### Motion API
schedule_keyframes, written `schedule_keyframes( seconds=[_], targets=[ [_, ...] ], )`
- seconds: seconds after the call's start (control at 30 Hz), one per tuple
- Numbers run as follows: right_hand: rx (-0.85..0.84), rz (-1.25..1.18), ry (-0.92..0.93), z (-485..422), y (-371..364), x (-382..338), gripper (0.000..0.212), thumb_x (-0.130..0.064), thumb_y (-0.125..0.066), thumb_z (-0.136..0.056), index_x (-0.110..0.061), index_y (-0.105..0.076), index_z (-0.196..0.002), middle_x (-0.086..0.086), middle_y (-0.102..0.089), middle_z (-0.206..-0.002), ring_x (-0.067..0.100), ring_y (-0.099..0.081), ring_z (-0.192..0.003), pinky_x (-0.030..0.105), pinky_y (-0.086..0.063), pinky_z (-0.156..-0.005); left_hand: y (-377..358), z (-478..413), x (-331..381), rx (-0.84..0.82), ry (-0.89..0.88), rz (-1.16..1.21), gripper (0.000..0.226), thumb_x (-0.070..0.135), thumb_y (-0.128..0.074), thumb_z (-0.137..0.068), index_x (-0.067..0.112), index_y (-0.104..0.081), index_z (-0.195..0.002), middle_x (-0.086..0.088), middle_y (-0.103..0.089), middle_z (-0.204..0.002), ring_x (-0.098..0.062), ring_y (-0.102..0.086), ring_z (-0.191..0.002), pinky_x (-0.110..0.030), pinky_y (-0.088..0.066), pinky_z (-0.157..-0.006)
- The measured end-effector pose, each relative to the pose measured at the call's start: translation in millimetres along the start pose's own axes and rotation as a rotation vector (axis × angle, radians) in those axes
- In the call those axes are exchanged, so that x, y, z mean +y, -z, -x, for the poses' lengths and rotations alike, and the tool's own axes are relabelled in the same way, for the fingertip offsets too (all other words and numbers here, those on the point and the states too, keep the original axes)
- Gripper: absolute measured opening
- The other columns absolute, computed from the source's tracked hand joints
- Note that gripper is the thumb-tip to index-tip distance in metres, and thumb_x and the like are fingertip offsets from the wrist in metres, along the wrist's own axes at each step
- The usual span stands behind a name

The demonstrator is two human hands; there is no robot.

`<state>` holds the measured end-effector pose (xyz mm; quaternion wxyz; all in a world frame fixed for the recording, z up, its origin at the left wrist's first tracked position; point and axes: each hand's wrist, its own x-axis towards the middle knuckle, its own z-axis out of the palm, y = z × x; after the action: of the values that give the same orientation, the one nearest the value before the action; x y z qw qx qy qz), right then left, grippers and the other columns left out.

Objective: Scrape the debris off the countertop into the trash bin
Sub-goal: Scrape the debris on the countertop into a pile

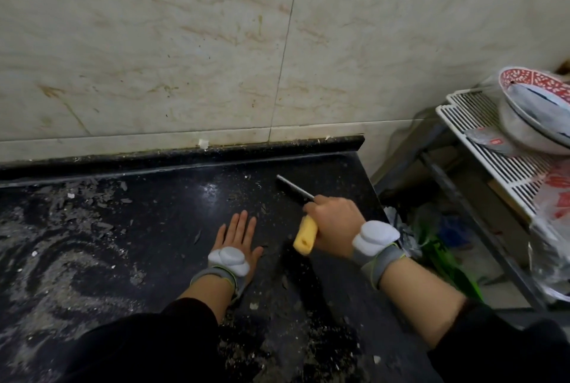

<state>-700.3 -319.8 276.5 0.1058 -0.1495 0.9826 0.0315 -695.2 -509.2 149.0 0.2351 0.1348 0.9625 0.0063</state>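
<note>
While left hand point(236, 236) flat on countertop point(185, 213), right hand point(331, 222) grips scraper point(305, 237); packet label point(496, 142) unreadable.

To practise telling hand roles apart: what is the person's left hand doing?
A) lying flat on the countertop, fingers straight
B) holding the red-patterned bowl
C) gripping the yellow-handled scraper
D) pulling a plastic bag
A: the left hand lies flat on the countertop with straight fingers; the right hand grips the scraper.
</note>
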Motion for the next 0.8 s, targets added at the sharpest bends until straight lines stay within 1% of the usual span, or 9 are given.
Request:
schedule_keyframes(
  seconds=[0.07, 0.17, 0.27, 0.37, 0.47, 0.57, 0.63, 0.7, 0.8],
  targets=[
    [0.051, 0.006, -0.041, 0.5, 10.7, 13.4, 0.034, -0.046, -0.053, -0.086, -0.022, -0.061, -0.11, 0.002, -0.061, -0.108, 0.029, -0.063, -0.098, 0.032, -0.046, -0.073, 0.5, 0.5, -0.9, -0.004, -0.004, 0.008, 0.065, 0.045, -0.014, -0.103, 0.015, 0.02, -0.15, -0.003, 0.027, -0.156, -0.02, 0.021, -0.146, -0.038, 0.008, -0.119],
    [0.098, 0.04, -0.211, -6.8, 22.9, 36.3, 0.034, -0.042, -0.054, -0.087, -0.016, -0.061, -0.107, 0.006, -0.062, -0.107, 0.032, -0.063, -0.096, 0.035, -0.047, -0.074, 2.0, 1.1, -0.8, -0.012, -0.017, 0.021, 0.065, 0.045, -0.013, -0.103, 0.015, 0.021, -0.149, -0.001, 0.032, -0.153, -0.02, 0.023, -0.145, -0.038, 0.009, -0.119],
    [0.041, 0.024, -0.36, -19.3, 22.1, 44.3, 0.031, -0.034, -0.054, -0.088, -0.009, -0.061, -0.105, 0.013, -0.06, -0.111, 0.036, -0.061, -0.1, 0.037, -0.047, -0.076, 3.0, 1.3, -0.7, -0.017, -0.02, 0.035, 0.064, 0.044, -0.013, -0.103, 0.015, 0.021, -0.149, 0.001, 0.034, -0.151, -0.02, 0.023, -0.145, -0.038, 0.01, -0.119],
    [-0.02, -0.015, -0.315, -29.2, 15.1, 26.4, 0.031, -0.03, -0.055, -0.089, -0.005, -0.061, -0.106, 0.016, -0.059, -0.113, 0.037, -0.061, -0.102, 0.039, -0.048, -0.079, 2.0, 0.1, -1.0, -0.021, -0.01, 0.022, 0.065, 0.045, -0.013, -0.103, 0.015, 0.021, -0.149, -0.003, 0.029, -0.155, -0.02, 0.023, -0.145, -0.038, 0.01, -0.119],
    [-0.031, 0.017, -0.112, -28.1, 7.4, -0.4, 0.032, -0.026, -0.055, -0.088, -0.004, -0.056, -0.111, 0.015, -0.056, -0.117, 0.035, -0.058, -0.106, 0.039, -0.046, -0.083, 1.0, -0.3, -0.7, -0.014, -0.005, 0.017, 0.065, 0.045, -0.014, -0.103, 0.015, 0.02, -0.15, -0.003, 0.028, -0.156, -0.02, 0.022, -0.145, -0.038, 0.009, -0.119],
    [-0.054, -0.008, 0.045, -24.6, 8.4, 1.2, 0.034, -0.03, -0.057, -0.088, -0.008, -0.055, -0.114, 0.012, -0.054, -0.118, 0.033, -0.057, -0.107, 0.038, -0.044, -0.085, -1.0, 0.3, -0.6, 0.002, 0.001, 0.019, 0.065, 0.044, -0.015, -0.103, 0.016, 0.019, -0.15, -0.003, 0.027, -0.157, -0.02, 0.021, -0.146, -0.038, 0.008, -0.119],
    [-0.005, -0.042, 0.014, -23.8, 16.1, 15.5, 0.034, -0.037, -0.055, -0.09, -0.014, -0.058, -0.115, 0.008, -0.056, -0.114, 0.031, -0.059, -0.103, 0.035, -0.044, -0.076, -0.5, 0.8, -0.8, 0.004, 0.0, 0.019, 0.065, 0.044, -0.015, -0.103, 0.015, 0.02, -0.15, -0.003, 0.027, -0.156, -0.02, 0.021, -0.146, -0.038, 0.008, -0.119],
    [0.043, 0.004, -0.074, -25.7, 21.3, 30.2, 0.033, -0.039, -0.053, -0.091, -0.015, -0.059, -0.113, 0.007, -0.057, -0.111, 0.03, -0.06, -0.1, 0.031, -0.039, -0.07, 0.2, 0.6, -1.4, -0.002, -0.007, 0.031, 0.065, 0.044, -0.014, -0.103, 0.015, 0.02, -0.15, -0.003, 0.028, -0.156, -0.02, 0.022, -0.145, -0.038, 0.009, -0.119],
    [0.027, 0.0, -0.204, -30.6, 20.8, 33.5, 0.035, -0.038, -0.056, -0.088, -0.011, -0.059, -0.111, 0.011, -0.057, -0.112, 0.033, -0.06, -0.102, 0.034, -0.043, -0.074, -0.9, -0.5, -2.2, -0.004, -0.013, 0.033, 0.065, 0.044, -0.014, -0.103, 0.015, 0.02, -0.15, -0.002, 0.028, -0.156, -0.02, 0.023, -0.145, -0.038, 0.009, -0.12]
  ],
)
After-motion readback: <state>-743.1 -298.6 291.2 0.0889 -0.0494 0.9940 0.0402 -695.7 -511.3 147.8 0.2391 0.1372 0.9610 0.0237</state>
